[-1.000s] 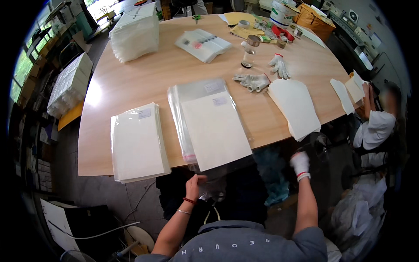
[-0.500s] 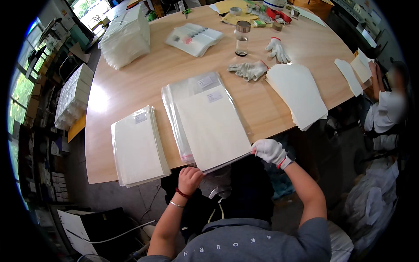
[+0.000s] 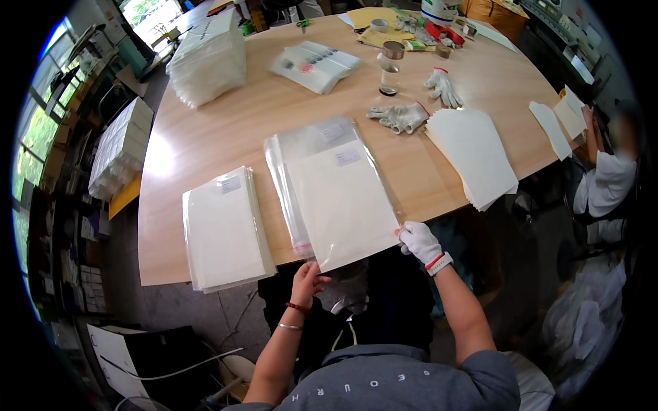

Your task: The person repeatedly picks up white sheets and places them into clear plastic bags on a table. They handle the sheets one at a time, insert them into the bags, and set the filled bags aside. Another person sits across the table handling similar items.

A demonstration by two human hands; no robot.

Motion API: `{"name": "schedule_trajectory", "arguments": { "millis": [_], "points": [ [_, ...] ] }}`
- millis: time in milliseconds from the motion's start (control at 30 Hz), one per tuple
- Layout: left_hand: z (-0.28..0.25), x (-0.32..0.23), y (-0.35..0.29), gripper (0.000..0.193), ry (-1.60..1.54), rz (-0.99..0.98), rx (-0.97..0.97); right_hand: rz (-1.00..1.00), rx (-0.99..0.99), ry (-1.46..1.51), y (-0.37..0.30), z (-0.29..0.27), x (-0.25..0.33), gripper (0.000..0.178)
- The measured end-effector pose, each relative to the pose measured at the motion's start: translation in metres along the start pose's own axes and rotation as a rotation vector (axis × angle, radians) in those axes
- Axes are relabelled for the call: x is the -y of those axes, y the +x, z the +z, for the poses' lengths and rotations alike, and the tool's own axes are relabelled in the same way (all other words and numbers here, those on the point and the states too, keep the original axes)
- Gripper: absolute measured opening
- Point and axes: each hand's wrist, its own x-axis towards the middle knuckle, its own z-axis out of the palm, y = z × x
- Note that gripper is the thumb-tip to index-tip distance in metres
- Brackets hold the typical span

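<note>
A clear plastic sleeve (image 3: 346, 212) with a white sheet inside lies on the table's near edge, its lower edge jutting over my lap. It rests on a pile of clear sleeves (image 3: 280, 192). My bare left hand (image 3: 306, 282) is at the sleeve's lower left corner, thumb and fingers closed about it. My right hand (image 3: 420, 243), in a white glove, pinches the lower right corner. To the left is a stack of filled sleeves (image 3: 225, 236) with a small label on top. A fanned stack of white sheets (image 3: 473, 157) lies to the right.
Two loose work gloves (image 3: 399, 118) and a lidded glass jar (image 3: 389, 77) stand beyond the sheets. Farther back are a bundle of plastic bags (image 3: 315, 66), a tall bag stack (image 3: 208, 61), tape rolls and green scissors (image 3: 303, 24). Another person (image 3: 606, 175) sits at right.
The view has shifted slightly, so the tabletop things appear farther right. My left hand's fingers have shifted at the sleeve's corner, and the lower edge lies flatter. My right hand keeps its corner.
</note>
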Motion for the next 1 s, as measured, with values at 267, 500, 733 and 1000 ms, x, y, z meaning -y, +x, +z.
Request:
{"name": "schedule_trajectory", "arguments": {
  "millis": [267, 500, 733, 1000],
  "points": [
    [-0.027, -0.072, -0.044, 0.014, 0.332, 0.468, 0.101, -0.157, -0.044, 0.141, -0.023, 0.054, -0.002, 0.010],
    [-0.220, -0.094, -0.055, 0.013, 0.312, 0.609, -0.289, -0.366, 0.349, 0.085, -0.001, 0.207, 0.062, 0.019],
    [-0.233, -0.082, -0.032, 0.057, 1.457, 0.297, -0.936, -0.437, 0.262, -0.377, 0.003, 0.269, 0.075, 0.034],
    [-0.175, -0.080, 0.010, 0.060, 1.562, 0.439, -0.456, -0.363, 0.506, -0.127, -0.007, 0.186, 0.066, 0.012]
  ]
}}
